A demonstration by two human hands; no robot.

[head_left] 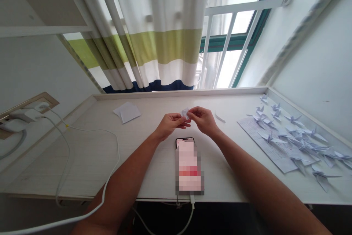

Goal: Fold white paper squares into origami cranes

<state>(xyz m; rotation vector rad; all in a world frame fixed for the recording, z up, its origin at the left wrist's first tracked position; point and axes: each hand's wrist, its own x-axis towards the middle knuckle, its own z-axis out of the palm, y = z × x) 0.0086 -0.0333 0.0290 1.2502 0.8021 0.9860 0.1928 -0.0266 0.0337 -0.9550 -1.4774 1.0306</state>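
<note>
The phone (184,140) lies on the white table (154,169), and most of it is blurred into little squares. A small folded paper (184,112) is up past the far end of the phone, held in both hands. The left hand (172,123) pinches it between thumb and fingers, on the phone's left side. The right hand (204,118) pinches its other edge with thumb and finger, a bit to the phone's right. The hands are very close, but I cannot tell if they touch each other. The folds are too small to see well

Left of the phone and farther back, a few flat white papers (131,113) lie in a messy pile. Right of the phone and farther back is a thin, bent paper strip (220,116). Well to the right of the phone, lots of white paper birds (298,139) sit close together, some on a sheet (249,129) with tiny marks and some on the table. A white cord (192,201) joins the phone's near end
</note>
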